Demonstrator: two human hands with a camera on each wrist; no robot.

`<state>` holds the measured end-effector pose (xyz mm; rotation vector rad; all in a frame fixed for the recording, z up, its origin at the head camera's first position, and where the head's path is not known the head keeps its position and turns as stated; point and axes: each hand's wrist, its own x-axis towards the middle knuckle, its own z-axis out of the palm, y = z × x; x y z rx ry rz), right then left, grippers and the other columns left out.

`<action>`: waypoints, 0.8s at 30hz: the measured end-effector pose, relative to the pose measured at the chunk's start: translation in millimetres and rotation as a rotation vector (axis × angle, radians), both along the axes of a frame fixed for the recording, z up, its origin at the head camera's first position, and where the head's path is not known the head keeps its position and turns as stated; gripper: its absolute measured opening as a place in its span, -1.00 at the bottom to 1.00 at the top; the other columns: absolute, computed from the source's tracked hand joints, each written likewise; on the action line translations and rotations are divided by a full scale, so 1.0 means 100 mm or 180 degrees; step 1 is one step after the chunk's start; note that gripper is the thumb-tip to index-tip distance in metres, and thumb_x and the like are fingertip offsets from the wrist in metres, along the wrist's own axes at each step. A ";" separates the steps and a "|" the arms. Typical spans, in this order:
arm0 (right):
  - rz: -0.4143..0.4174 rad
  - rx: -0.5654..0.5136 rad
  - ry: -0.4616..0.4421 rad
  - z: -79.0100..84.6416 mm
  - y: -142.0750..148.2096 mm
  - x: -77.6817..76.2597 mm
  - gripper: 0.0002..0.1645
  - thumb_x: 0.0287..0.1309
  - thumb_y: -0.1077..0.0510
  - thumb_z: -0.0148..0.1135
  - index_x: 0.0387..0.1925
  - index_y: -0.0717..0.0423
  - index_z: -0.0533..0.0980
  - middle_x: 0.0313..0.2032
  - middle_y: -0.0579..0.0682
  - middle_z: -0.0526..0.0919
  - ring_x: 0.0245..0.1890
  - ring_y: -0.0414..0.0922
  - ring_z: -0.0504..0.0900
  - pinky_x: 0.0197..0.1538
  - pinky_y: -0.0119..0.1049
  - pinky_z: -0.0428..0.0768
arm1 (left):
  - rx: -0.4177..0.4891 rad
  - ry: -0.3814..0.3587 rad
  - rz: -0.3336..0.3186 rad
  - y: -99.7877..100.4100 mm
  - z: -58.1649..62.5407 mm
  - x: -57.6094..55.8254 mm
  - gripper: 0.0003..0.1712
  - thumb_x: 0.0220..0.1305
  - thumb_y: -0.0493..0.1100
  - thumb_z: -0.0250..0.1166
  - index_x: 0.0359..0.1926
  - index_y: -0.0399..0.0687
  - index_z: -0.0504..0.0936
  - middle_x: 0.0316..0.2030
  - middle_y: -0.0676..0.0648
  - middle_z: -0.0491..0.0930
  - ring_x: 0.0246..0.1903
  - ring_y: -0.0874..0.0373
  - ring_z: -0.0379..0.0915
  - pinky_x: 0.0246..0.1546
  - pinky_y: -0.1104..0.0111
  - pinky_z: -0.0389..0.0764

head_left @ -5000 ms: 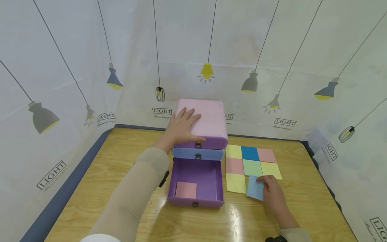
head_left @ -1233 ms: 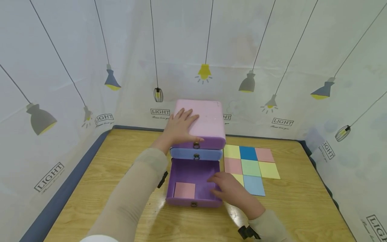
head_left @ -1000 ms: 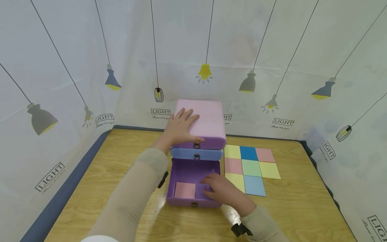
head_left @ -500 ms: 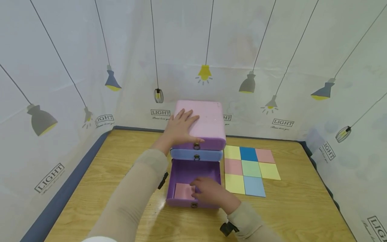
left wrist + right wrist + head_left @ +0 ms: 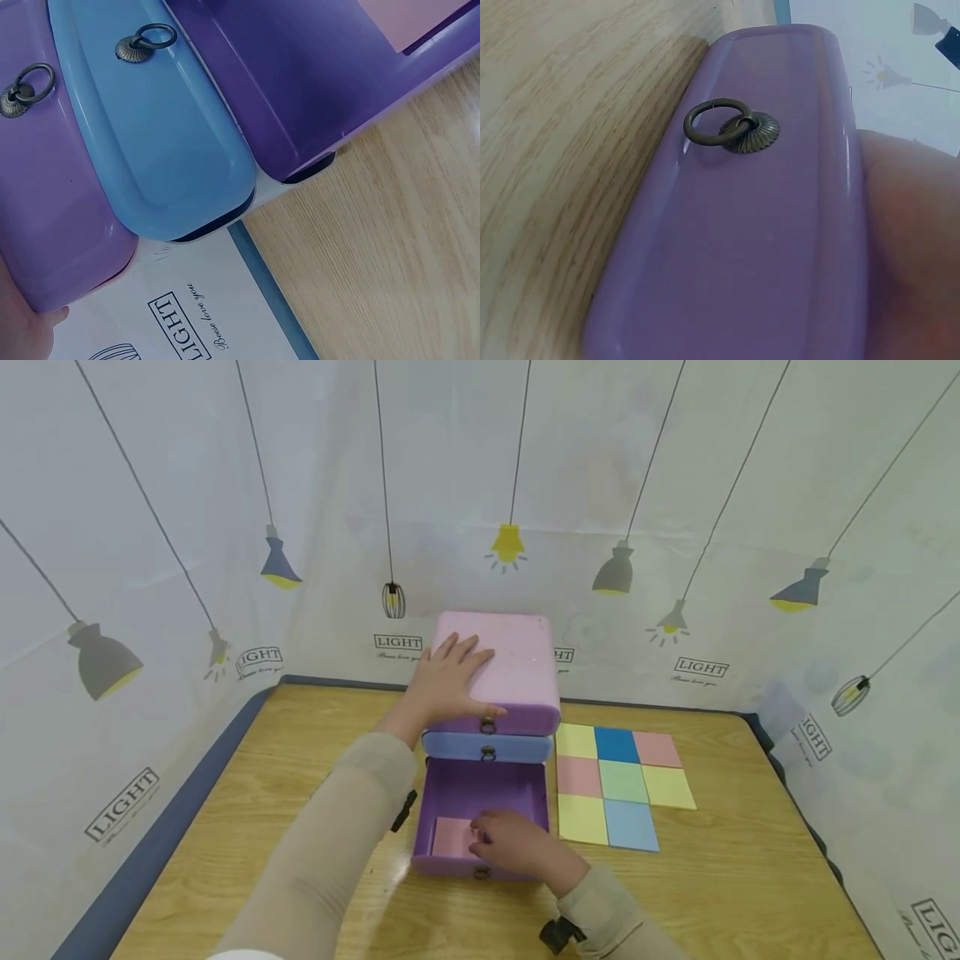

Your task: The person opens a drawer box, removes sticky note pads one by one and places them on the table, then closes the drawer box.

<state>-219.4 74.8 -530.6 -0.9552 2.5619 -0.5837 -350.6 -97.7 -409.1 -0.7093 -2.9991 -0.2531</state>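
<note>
My left hand rests on the pink top of a small drawer cabinet, fingers spread, thumb over the front edge. The bottom purple drawer is pulled out; a square pink paper pad lies at its front left. My right hand reaches over the drawer's right front part. Its loosely bent fingertips meet the pad's right side, a gap showing between finger and thumb. In the right wrist view, the drawer front hides those fingertips. A blue middle drawer stays closed in the left wrist view.
Right of the cabinet, several paper squares lie edge to edge in rows: a dark blue square, a green square, a light blue square, plus yellow and pink ones. A wooden table meets a lamp-print backdrop.
The light blue square, earlier in my right hand, now lies flat in the bottom row. My right hand has moved left into the drawer, to the pink pad. My left hand stays put.
</note>
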 end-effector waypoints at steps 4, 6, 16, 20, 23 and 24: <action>0.0016 -0.0071 0.0000 0.00 0.00 0.00 -0.72 0.31 0.06 0.19 -0.09 0.15 0.61 -0.19 -0.08 0.62 -0.20 -0.17 0.59 -0.09 -0.23 0.58 | -0.0006 -0.0003 0.0008 0.00 -0.01 -0.01 0.27 -0.12 0.69 0.12 0.54 0.25 0.01 0.53 -0.04 -0.17 0.49 -0.10 -0.41 0.35 -0.22 -0.22; 0.0031 -0.0097 -0.0009 -0.01 0.00 0.00 -0.74 0.32 0.08 0.18 -0.09 0.15 0.62 -0.18 -0.08 0.64 -0.18 -0.18 0.60 -0.07 -0.23 0.59 | -0.0021 -0.0013 0.0003 0.00 -0.01 -0.01 0.27 -0.12 0.70 0.11 0.54 0.25 0.01 0.53 -0.04 -0.17 0.49 -0.10 -0.41 0.35 -0.22 -0.22; 0.0066 -0.0123 0.0057 0.01 -0.02 -0.01 -0.75 0.32 0.11 0.18 -0.11 0.16 0.64 -0.20 -0.09 0.63 -0.18 -0.21 0.58 -0.06 -0.27 0.58 | -0.0003 0.0038 -0.0001 0.00 0.00 -0.01 0.28 -0.12 0.70 0.11 0.54 0.23 0.02 0.53 -0.06 -0.16 0.49 -0.11 -0.39 0.35 -0.21 -0.22; 0.0055 -0.0116 0.0162 0.01 -0.02 0.01 -0.75 0.28 0.10 0.23 -0.10 0.13 0.67 -0.17 -0.09 0.59 -0.18 -0.21 0.57 -0.05 -0.29 0.58 | -0.0030 0.0021 0.0005 0.00 -0.02 -0.01 0.29 -0.14 0.73 0.07 0.54 0.24 0.01 0.53 -0.05 -0.16 0.49 -0.11 -0.39 0.36 -0.20 -0.22; 0.0000 -0.0181 0.0134 0.01 -0.02 0.03 -0.74 0.26 0.10 0.26 -0.07 0.11 0.67 -0.18 -0.11 0.55 -0.23 -0.26 0.55 -0.09 -0.33 0.58 | -0.0016 0.0030 0.0009 0.00 -0.03 -0.01 0.29 -0.14 0.73 0.07 0.54 0.25 0.01 0.53 -0.04 -0.16 0.49 -0.10 -0.40 0.36 -0.20 -0.22; -0.0016 -0.0206 0.0120 0.01 -0.01 0.03 -0.74 0.25 0.11 0.27 -0.07 0.10 0.66 -0.18 -0.12 0.53 -0.24 -0.28 0.54 -0.11 -0.34 0.58 | -0.0017 0.0039 0.0017 0.00 -0.03 -0.02 0.29 -0.15 0.73 0.07 0.54 0.26 0.02 0.53 -0.03 -0.16 0.49 -0.10 -0.40 0.36 -0.19 -0.22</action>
